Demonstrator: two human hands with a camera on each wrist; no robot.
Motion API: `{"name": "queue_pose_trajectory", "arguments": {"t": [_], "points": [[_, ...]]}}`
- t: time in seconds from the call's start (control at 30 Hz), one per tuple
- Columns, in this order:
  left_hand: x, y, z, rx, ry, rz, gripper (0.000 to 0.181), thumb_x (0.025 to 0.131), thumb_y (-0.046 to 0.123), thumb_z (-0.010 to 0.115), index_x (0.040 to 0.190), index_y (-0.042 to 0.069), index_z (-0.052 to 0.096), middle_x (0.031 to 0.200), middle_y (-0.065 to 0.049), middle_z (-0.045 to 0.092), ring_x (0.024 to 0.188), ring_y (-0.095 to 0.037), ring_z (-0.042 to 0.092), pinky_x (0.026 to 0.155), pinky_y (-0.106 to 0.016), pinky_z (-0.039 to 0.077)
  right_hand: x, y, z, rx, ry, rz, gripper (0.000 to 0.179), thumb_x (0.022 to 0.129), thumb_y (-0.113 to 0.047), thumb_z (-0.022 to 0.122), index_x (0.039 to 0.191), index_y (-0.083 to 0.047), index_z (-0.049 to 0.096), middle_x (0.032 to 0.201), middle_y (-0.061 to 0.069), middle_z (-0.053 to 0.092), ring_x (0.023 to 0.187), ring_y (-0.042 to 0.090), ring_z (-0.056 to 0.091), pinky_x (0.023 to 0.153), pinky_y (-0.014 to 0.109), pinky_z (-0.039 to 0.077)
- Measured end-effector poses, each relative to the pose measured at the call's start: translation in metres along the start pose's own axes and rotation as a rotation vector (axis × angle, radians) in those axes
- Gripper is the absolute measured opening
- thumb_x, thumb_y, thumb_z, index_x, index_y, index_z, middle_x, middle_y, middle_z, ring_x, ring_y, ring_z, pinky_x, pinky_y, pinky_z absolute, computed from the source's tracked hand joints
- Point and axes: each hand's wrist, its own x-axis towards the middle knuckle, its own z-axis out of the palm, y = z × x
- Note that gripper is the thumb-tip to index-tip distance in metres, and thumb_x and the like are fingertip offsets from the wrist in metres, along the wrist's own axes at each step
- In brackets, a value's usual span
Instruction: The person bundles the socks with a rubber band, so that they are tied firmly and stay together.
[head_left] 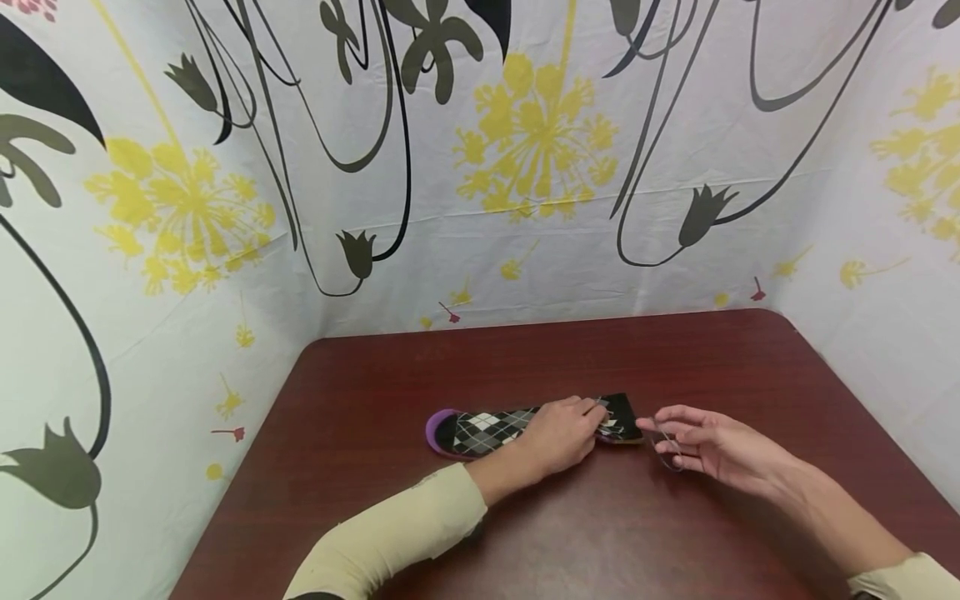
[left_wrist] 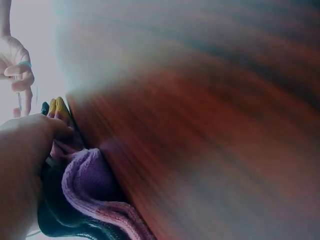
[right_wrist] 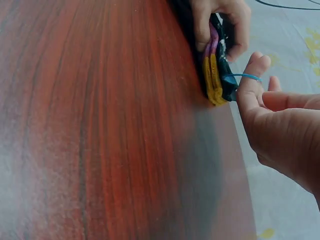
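A pair of argyle socks (head_left: 486, 432) in black, grey and white, with purple and yellow parts, lies folded flat on the table. My left hand (head_left: 562, 432) grips them near the toe end, thumb on one side and fingers on the other in the right wrist view. Just right of that end, my right hand (head_left: 723, 450) holds a thin loop, which looks like a rubber band (right_wrist: 246, 76), stretched on its bent fingers. The band appears bluish in the right wrist view and reaches to the yellow-and-dark end of the socks (right_wrist: 214, 82).
The dark red-brown table (head_left: 570, 533) has rounded far corners. Behind it and at both sides hangs a white cloth (head_left: 420, 192) with yellow, grey and black flower prints. Beige sleeves (head_left: 397, 525) cover the forearms.
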Motion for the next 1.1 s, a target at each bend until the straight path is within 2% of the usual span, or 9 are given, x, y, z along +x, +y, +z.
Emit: {"name": "queue_pose_trajectory", "arguments": {"t": [0.17,0.37,0.6,0.8,0.9,1.1], "points": [[-0.001,-0.001,-0.001,-0.04,-0.033,-0.023,0.027,0.1,0.028,0.071,0.125,0.019,0.069,0.117,0.006,0.071,0.099,-0.008,0.067,0.08,-0.023,0.058,0.003,0.005,-0.002,-0.009,-0.028,-0.059,0.041,0.11,0.013,0.035,0.122,-0.014,0.063,0.15,-0.007,0.062,0.118,0.018,0.069,0.091,0.029,0.058],[0.001,-0.003,-0.001,-0.09,-0.026,-0.044,0.027,0.099,0.027,0.073,0.125,0.021,0.07,0.117,0.008,0.072,0.1,-0.008,0.068,0.081,-0.023,0.058,0.004,0.009,-0.004,-0.03,-0.053,-0.155,0.034,0.11,0.013,0.036,0.116,-0.009,0.061,0.152,-0.01,0.059,0.123,0.018,0.068,0.092,0.026,0.057],[0.001,-0.005,-0.001,-0.123,-0.038,-0.051,0.029,0.098,0.028,0.074,0.127,0.022,0.07,0.12,0.009,0.072,0.104,-0.008,0.068,0.083,-0.025,0.058,0.005,0.011,-0.004,-0.067,0.012,-0.194,0.03,0.111,0.011,0.039,0.111,-0.009,0.062,0.15,-0.012,0.061,0.12,0.017,0.07,0.087,0.025,0.058],[0.001,-0.006,-0.001,-0.14,-0.055,-0.057,0.029,0.099,0.029,0.074,0.127,0.022,0.07,0.121,0.009,0.072,0.104,-0.008,0.068,0.085,-0.025,0.058,0.006,0.011,-0.003,-0.108,0.097,-0.183,0.03,0.11,0.009,0.045,0.109,-0.01,0.069,0.145,-0.01,0.065,0.117,0.016,0.072,0.087,0.025,0.059],[0.001,-0.006,-0.002,-0.147,-0.059,-0.061,0.029,0.1,0.029,0.073,0.127,0.022,0.07,0.121,0.009,0.072,0.104,-0.008,0.068,0.086,-0.025,0.058,0.006,0.011,-0.002,-0.145,0.123,-0.175,0.029,0.111,0.005,0.047,0.113,-0.009,0.072,0.142,-0.008,0.067,0.118,0.017,0.072,0.089,0.026,0.059],[0.001,-0.007,-0.002,-0.149,-0.064,-0.068,0.028,0.1,0.029,0.072,0.127,0.022,0.069,0.121,0.009,0.072,0.104,-0.008,0.068,0.086,-0.025,0.057,0.006,0.01,-0.003,-0.192,0.133,-0.154,0.037,0.113,0.0,0.045,0.136,-0.01,0.072,0.138,-0.004,0.07,0.121,0.017,0.07,0.094,0.031,0.059]]}}
